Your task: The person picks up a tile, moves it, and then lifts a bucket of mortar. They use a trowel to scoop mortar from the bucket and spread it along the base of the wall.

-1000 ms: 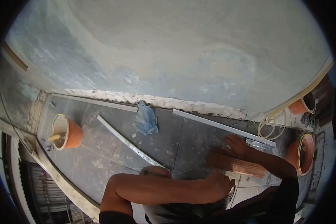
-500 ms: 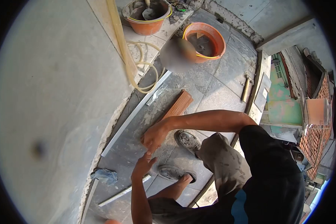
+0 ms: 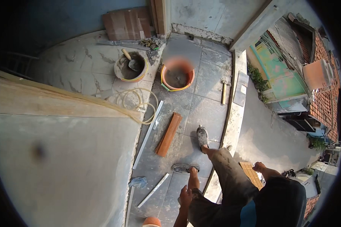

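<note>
My left hand [image 3: 185, 196] hangs by my left leg at the bottom, its fingers loosely bent and apart, with nothing visible in it. Out to the right, beside my trouser leg, my right hand [image 3: 259, 167] is curled closed, and nothing shows in it. A small stack of brown wood-look strips [image 3: 169, 135] lies on the grey tiled floor ahead of my feet, apart from both hands. To its left runs a long metal bar [image 3: 147, 135]. A shorter straight bar [image 3: 153, 190] and a crumpled blue cloth [image 3: 138, 182] lie closer to me.
A bucket of mortar [image 3: 131, 67] with a trowel [image 3: 132, 62] stands beside an orange bucket [image 3: 177, 76], partly blurred. A coiled hose [image 3: 138, 99] lies near the wall edge. A hammer [image 3: 224, 93] rests by the right ledge [image 3: 231, 125], beyond which the ground drops away.
Both hands have left the brown strips and moved apart, back toward my body. The strips stay on the floor. My view has shifted, showing more of the room and the street.
</note>
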Demonstrator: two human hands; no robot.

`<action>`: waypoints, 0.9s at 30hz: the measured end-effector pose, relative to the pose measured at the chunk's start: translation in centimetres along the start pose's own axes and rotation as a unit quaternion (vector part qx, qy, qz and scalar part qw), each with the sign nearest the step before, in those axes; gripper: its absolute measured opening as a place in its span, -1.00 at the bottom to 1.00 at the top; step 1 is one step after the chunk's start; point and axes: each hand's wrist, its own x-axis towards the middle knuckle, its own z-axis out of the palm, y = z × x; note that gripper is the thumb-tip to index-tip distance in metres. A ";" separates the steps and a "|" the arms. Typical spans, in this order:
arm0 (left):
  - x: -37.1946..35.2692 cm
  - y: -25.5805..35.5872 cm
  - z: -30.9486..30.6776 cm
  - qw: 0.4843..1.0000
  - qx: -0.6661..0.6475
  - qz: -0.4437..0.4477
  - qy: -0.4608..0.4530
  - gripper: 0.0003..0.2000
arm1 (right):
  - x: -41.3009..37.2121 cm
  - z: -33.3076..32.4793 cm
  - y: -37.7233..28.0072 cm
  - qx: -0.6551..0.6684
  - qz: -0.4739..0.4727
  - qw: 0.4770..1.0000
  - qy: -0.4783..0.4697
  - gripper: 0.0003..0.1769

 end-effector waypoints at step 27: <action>43.1 15.0 0.7 0.925 -0.282 -0.235 0.094 -0.53 | 6.5 -32.1 -4.4 0.479 -0.182 0.858 -0.024 -0.67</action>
